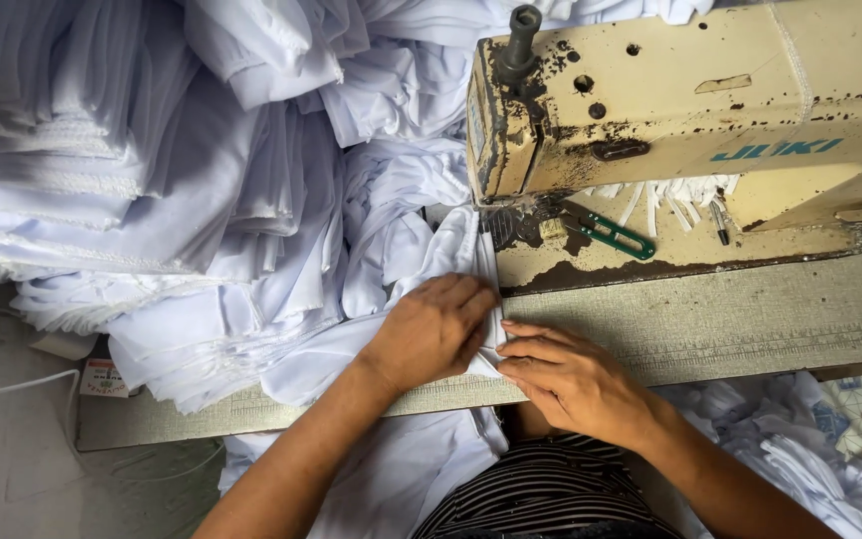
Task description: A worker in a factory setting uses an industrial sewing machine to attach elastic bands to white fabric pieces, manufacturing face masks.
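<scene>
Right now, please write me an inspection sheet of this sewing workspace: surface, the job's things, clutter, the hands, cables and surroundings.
Surface: grey worn sewing table, its front edge partly covered by cloth.
Job's things: white cloth piece lying in front of the needle end of the old cream sewing machine, which has rust spots.
Clutter: green thread snips and cloth scraps on the machine bed.
Hands: left hand pressing flat on the cloth; right hand touching its folded edge; no closed grip seen.
Cables: thin white cord at lower left.
Surroundings: big pile of white garments on the left; more white cloth at lower right.
</scene>
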